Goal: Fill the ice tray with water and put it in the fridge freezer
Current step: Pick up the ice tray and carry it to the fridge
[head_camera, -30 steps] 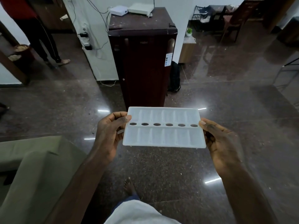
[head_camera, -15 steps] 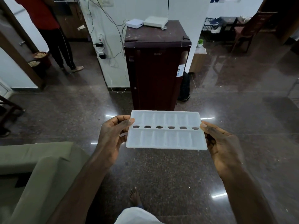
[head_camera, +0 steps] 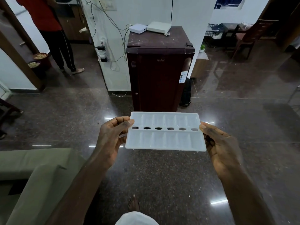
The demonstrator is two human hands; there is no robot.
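A white plastic ice tray is held level in front of me, with two rows of long cells and a line of oval holes down its middle. My left hand grips its left end, thumb on top. My right hand grips its right end the same way. Whether the cells hold water cannot be told. Straight ahead stands a dark maroon single-door fridge, its door closed.
Two white boxes with cables sit on the fridge top. A person in a red shirt stands at the back left by a doorway. A green sofa fills the lower left. Chairs stand at the back right on the glossy dark floor.
The fridge has shifted down and nearer in view as I look up and move toward it. Both hands keep the same hold on the tray.
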